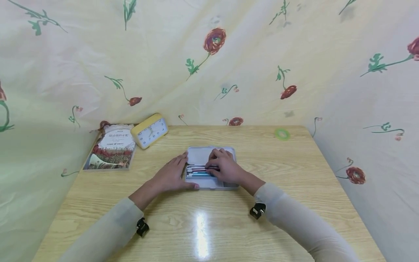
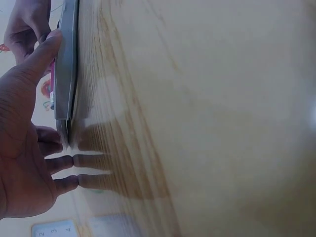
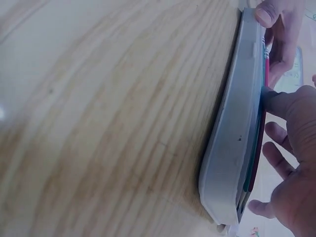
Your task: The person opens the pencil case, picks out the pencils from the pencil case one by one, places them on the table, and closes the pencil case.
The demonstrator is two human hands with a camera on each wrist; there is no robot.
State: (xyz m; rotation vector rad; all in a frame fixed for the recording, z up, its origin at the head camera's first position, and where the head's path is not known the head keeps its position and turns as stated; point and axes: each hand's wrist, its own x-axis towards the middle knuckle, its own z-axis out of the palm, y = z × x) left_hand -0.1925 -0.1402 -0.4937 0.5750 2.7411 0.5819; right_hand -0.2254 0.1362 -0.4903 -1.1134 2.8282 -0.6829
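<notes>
An open pencil case [image 1: 205, 183], light grey, lies on the table with its lid [image 1: 196, 154] folded back. Several pencils [image 1: 196, 174], some teal and one dark red, lie lengthwise inside. My left hand [image 1: 171, 175] spans the case's left end; its thumb rests on the front edge, and its outstretched fingers reach the table and lid side. Over the case's right part, my right hand [image 1: 226, 167] has bent fingers and pinches the dark red pencil [image 3: 259, 148] between thumb and forefinger. That hand hides the pencils' right ends in the head view.
At the back left stand a yellow alarm clock [image 1: 150, 131] and a book [image 1: 112, 149] lying flat. A green tape roll [image 1: 282, 134] lies at the back right. Flowered cloth [image 1: 183, 91] hangs behind the wooden table [image 1: 278, 163].
</notes>
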